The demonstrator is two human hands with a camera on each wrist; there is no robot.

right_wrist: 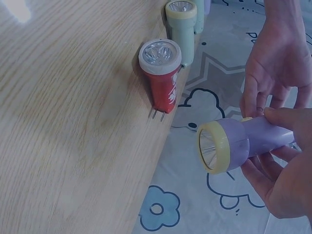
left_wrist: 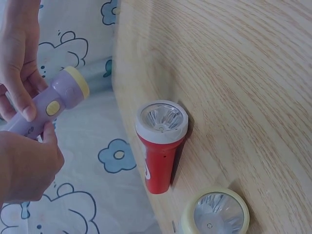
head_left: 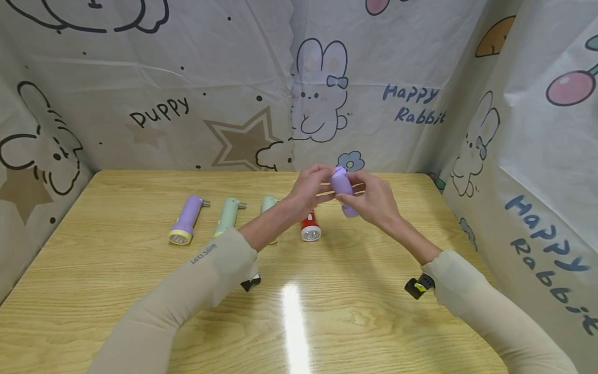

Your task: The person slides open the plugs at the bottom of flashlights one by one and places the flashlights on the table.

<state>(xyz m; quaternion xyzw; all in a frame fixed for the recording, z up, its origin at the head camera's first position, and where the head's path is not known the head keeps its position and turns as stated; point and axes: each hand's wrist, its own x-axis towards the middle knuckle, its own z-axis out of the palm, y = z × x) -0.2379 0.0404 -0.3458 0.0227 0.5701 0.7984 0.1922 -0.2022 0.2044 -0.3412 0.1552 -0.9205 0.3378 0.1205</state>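
A light purple flashlight with a pale yellow head ring is held up above the far part of the table. My right hand grips its body, thumb on one side and fingers on the other. My left hand is at its other side, fingers mostly straight and touching it near the tail end. In the left wrist view, a yellow switch shows on the purple flashlight. Just below my hands, a red flashlight with a white head lies on the table; two metal prongs show at its tail in the right wrist view.
Left of the red flashlight lie a second purple flashlight and two mint green flashlights, one whole and one partly behind my left forearm. A cartoon-printed cloth hangs along the back and sides of the wooden table.
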